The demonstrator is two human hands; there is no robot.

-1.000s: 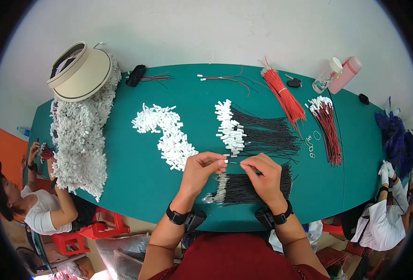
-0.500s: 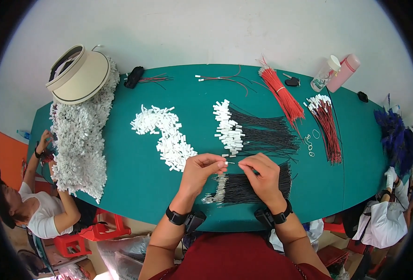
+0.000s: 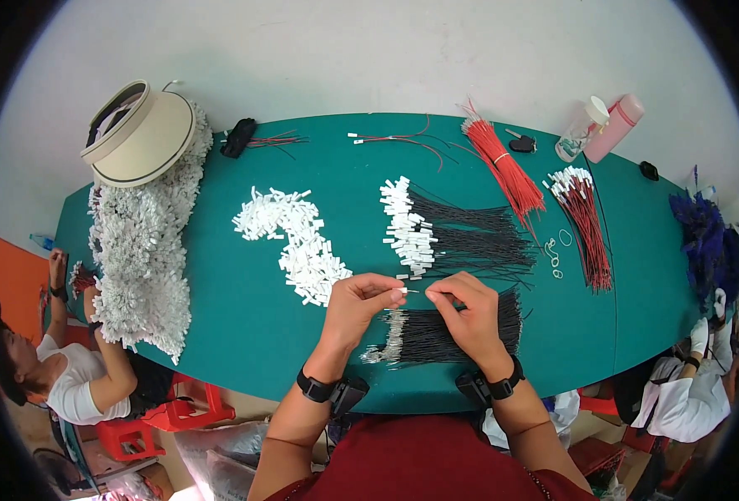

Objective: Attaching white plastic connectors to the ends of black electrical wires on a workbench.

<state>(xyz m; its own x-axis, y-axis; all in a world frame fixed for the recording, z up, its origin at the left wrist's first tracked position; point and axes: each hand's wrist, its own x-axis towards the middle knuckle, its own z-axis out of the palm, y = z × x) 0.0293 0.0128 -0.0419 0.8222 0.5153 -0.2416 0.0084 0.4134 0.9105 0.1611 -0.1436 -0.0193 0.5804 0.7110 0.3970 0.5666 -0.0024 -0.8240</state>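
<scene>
My left hand [image 3: 359, 306] pinches a small white plastic connector housing [image 3: 403, 290] between thumb and fingertips. Facing it, my right hand [image 3: 471, 316] has thumb and forefinger closed on a thin wire, whose tip [image 3: 416, 290] points at the housing. Most of that wire is hidden by the hand. Beneath my hands lies a bundle of black wires [image 3: 436, 338] with bare metal terminals at the left end. Just beyond are black wires [image 3: 474, 238] fitted with white housings [image 3: 407, 225]. A pile of loose white housings [image 3: 311, 267] spreads to the left of my left hand.
The green table [image 3: 302, 359] also bears red wire bundles [image 3: 503, 167], rubber bands [image 3: 553, 250], keys [image 3: 522, 144], bottles [image 3: 615, 129], and a sun visor [image 3: 140, 134] atop a white heap [image 3: 144, 267]. People work at both ends, beside red stools [image 3: 190, 405].
My hands keep almost the same pose, with the housing and wire still end to end. The person at the left has raised a hand slightly; the gloved hands at the right have shifted.
</scene>
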